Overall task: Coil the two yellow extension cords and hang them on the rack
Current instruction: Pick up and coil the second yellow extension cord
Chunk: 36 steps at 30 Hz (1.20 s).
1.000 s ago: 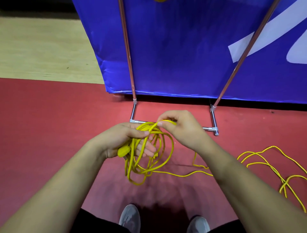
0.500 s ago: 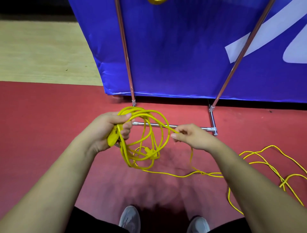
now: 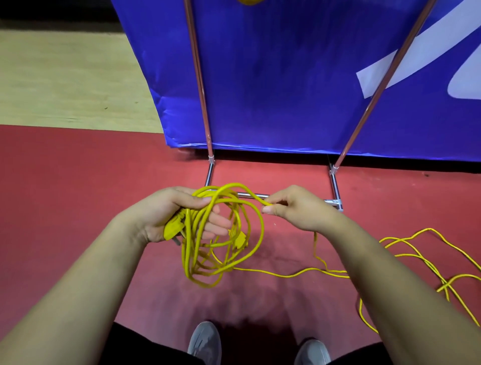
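My left hand (image 3: 171,213) grips several hanging loops of a yellow extension cord (image 3: 223,250) together with its yellow plug (image 3: 173,229). My right hand (image 3: 294,208) pinches the same cord just right of the coil, at about the same height. From that hand the cord drops to the red floor and trails off right in loose bends (image 3: 416,250). The metal rack (image 3: 205,109) stands just beyond my hands, its base bar partly hidden behind them. A scrap of something yellow (image 3: 247,2) shows at the top edge by the rack.
A blue banner (image 3: 286,78) hangs behind the rack's two slanted poles. The floor is red near me and pale wood (image 3: 67,78) at the far left. My two grey shoes (image 3: 205,341) stand directly below the coil.
My right hand slid away from the coil to the right along the cord, then lifted a fresh length level with my left hand. The coil rose slightly.
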Tool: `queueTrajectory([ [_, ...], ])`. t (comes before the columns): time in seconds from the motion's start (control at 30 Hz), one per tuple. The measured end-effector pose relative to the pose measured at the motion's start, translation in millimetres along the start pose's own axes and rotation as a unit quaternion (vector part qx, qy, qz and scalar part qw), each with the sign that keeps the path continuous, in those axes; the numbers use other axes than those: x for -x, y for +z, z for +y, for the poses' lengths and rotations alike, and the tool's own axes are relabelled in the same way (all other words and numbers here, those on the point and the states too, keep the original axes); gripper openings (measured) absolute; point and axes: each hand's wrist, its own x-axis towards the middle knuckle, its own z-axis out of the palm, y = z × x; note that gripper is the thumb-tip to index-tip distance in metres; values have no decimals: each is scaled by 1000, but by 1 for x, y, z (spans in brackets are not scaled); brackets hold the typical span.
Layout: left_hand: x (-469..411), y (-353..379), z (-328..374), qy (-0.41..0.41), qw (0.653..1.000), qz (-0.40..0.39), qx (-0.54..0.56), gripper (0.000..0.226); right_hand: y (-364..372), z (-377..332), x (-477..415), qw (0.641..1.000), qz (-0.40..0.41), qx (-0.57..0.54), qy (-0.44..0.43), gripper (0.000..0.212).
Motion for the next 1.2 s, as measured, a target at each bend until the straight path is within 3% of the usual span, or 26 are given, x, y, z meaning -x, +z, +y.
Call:
queueTrajectory([
  [0.07,-2,0,1,16,1000,-5,0,20,1,-10,-1,998,-12,54,-17,30],
  [0.17,-4,-9,4,29,999,-18,24,41,-10,-10,-1,995,68,72,-9,18],
  [0.27,-5,-11,1,19,1000,-2,-3,34,-22,-8,5,994,94,-60,-10,3],
  [0.37,-9,-2,-3,27,999,27,-24,15,-9,-20,10,979,45,-194,-37,15],
  [0.5,-5,3,1,11,998,66,-11,19,-1,-20,7,989,50,-134,-43,14],
  [0.6,-4,2,4,15,998,49,23,14,-12,-10,8,998,16,-63,-19,15],
  [0.73,-13,16,-9,12,999,0,-49,12,3,-28,8,997,-24,-30,-62,13],
  [0.83,-19,27,-13,16,998,-16,-60,14,17,-40,-1,995,47,-18,-82,10],
  [0.9,-20,24,-10,51,998,-3,-27,9,14,-35,-2,990,102,-81,-50,16],
  [1.03,-13,7,0,94,993,12,68,6,-2,-3,9,998,50,-30,-11,21],
  [1.13,-7,2,2,75,997,29,18,11,-10,5,13,991,85,-101,13,12],
  [1.2,-7,4,0,43,999,31,-12,15,-10,-2,12,991,107,-82,-2,15],
])
